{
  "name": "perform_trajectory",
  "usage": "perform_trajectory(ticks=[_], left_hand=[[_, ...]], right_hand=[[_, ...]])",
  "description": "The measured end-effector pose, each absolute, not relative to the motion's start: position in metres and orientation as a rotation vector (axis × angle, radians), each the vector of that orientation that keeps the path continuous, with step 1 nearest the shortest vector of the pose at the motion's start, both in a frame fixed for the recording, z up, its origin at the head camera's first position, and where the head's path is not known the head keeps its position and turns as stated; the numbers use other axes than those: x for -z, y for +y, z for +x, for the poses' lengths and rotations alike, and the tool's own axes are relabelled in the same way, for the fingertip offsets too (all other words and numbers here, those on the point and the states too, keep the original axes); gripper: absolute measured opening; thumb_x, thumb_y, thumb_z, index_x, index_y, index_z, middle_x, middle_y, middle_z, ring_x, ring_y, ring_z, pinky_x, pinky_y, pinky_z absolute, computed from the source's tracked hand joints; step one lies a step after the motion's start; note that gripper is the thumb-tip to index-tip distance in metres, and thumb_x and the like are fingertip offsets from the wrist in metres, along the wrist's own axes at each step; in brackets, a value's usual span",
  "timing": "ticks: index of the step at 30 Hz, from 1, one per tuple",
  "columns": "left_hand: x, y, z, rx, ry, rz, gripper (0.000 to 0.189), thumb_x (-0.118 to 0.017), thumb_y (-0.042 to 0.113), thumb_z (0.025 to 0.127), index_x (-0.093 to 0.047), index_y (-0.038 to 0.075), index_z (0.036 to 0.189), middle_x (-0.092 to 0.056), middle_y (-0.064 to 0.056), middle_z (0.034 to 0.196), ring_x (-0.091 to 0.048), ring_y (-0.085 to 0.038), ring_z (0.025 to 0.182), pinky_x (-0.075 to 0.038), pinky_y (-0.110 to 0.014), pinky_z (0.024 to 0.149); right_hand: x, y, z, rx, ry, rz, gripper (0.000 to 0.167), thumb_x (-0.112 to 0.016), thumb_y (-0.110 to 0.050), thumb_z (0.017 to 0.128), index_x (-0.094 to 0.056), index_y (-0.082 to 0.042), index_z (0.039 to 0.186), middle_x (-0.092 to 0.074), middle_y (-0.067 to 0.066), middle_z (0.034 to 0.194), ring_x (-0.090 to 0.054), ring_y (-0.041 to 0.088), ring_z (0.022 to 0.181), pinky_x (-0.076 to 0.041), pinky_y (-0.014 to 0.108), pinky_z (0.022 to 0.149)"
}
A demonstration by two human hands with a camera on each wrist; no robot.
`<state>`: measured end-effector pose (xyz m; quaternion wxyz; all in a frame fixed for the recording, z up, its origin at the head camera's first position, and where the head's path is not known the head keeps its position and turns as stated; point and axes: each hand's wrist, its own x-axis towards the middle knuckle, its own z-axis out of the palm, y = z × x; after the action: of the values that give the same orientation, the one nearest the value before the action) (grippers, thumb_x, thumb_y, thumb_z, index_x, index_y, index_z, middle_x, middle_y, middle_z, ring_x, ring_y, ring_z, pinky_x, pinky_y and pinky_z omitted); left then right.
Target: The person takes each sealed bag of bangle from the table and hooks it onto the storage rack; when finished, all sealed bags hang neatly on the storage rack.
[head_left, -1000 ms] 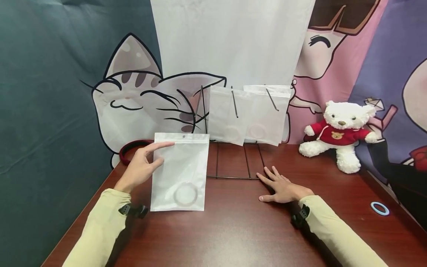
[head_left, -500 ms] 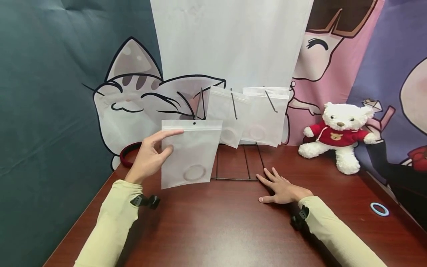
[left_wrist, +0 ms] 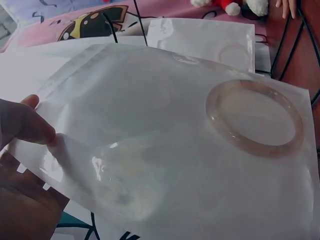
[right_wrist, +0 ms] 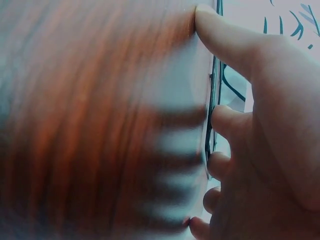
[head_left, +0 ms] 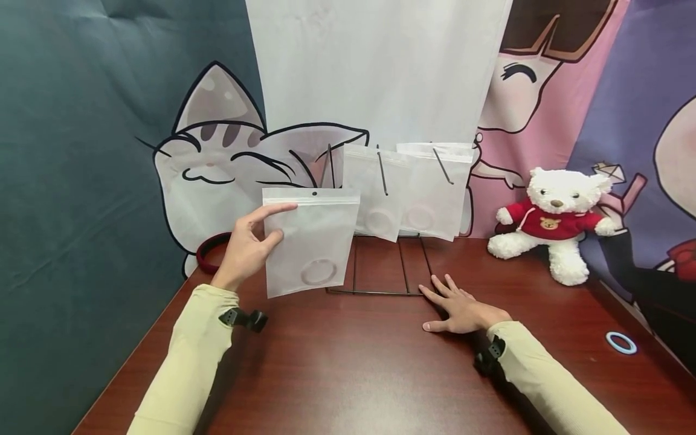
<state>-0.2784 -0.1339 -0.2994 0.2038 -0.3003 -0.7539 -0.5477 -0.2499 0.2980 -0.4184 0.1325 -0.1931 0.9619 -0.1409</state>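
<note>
My left hand (head_left: pixel 247 248) pinches the upper left edge of a white zip bag (head_left: pixel 299 241) between thumb and fingers. A pale pinkish ring (left_wrist: pixel 255 119) shows through the bag's film, low in the bag. The bag is raised in front of a wire rack (head_left: pixel 380 293), its small hang hole near the leftmost hook (head_left: pixel 329 166). Two more hooks carry similar bags (head_left: pixel 375 193), each with a ring inside. My right hand (head_left: pixel 462 309) rests with spread fingers on the table, fingertips at the rack's front base wire.
A white teddy bear (head_left: pixel 557 223) in a red sweater sits at the back right. A light blue ring (head_left: pixel 621 342) lies near the right table edge. Behind my left hand is a dark red round object (head_left: pixel 209 257). Printed cloth hangs behind the table (head_left: pixel 348 374).
My left hand has lifted the bag up and to the right, from low over the table to the front of the leftmost hook. The right hand stays in place.
</note>
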Motion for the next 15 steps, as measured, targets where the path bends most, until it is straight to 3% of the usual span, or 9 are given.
perform_trajectory(ticks=[4, 6, 9, 12, 15], left_hand=[[0.299, -0.133, -0.282, 1.521, -2.133, -0.832, 0.054, -0.051, -0.012, 0.087, -0.069, 0.017, 0.129, -0.066, -0.004, 0.131, -0.035, -0.01, 0.052, -0.029, -0.026, 0.043], [0.298, -0.132, -0.284, 1.519, -2.14, -0.826, 0.054, -0.052, -0.011, 0.087, -0.069, 0.018, 0.129, -0.066, -0.004, 0.13, -0.033, -0.01, 0.051, -0.029, -0.026, 0.045], [0.296, -0.129, -0.288, 1.52, -2.145, -0.803, 0.055, -0.052, -0.012, 0.086, -0.069, 0.017, 0.129, -0.066, -0.005, 0.129, -0.033, -0.009, 0.054, -0.029, -0.025, 0.047], [0.294, -0.126, -0.293, 1.524, -2.154, -0.787, 0.055, -0.051, -0.013, 0.085, -0.068, 0.014, 0.13, -0.065, -0.007, 0.131, -0.04, -0.005, 0.067, -0.032, -0.021, 0.054], [0.294, -0.122, -0.3, 1.517, -2.178, -0.767, 0.056, -0.05, -0.014, 0.083, -0.067, 0.01, 0.132, -0.064, -0.011, 0.13, -0.039, -0.002, 0.066, -0.03, -0.019, 0.054]], right_hand=[[0.418, 0.298, -0.251, 0.411, 2.797, -0.573, 0.094, -0.066, -0.061, 0.089, -0.026, -0.015, 0.16, -0.008, 0.025, 0.168, 0.004, 0.054, 0.153, -0.013, 0.08, 0.111], [0.418, 0.299, -0.252, 0.412, 2.801, -0.582, 0.094, -0.066, -0.06, 0.089, -0.026, -0.015, 0.16, -0.009, 0.025, 0.168, 0.003, 0.054, 0.153, -0.013, 0.081, 0.111], [0.417, 0.298, -0.252, 0.413, 2.804, -0.589, 0.094, -0.066, -0.06, 0.089, -0.027, -0.014, 0.16, -0.009, 0.026, 0.168, 0.003, 0.055, 0.153, -0.013, 0.08, 0.111], [0.417, 0.298, -0.252, 0.407, 2.798, -0.585, 0.094, -0.065, -0.06, 0.089, -0.026, -0.014, 0.16, -0.009, 0.026, 0.168, 0.004, 0.055, 0.153, -0.013, 0.08, 0.111], [0.418, 0.298, -0.251, 0.409, 2.795, -0.577, 0.094, -0.065, -0.061, 0.089, -0.026, -0.015, 0.16, -0.008, 0.026, 0.168, 0.004, 0.054, 0.153, -0.013, 0.08, 0.111]])
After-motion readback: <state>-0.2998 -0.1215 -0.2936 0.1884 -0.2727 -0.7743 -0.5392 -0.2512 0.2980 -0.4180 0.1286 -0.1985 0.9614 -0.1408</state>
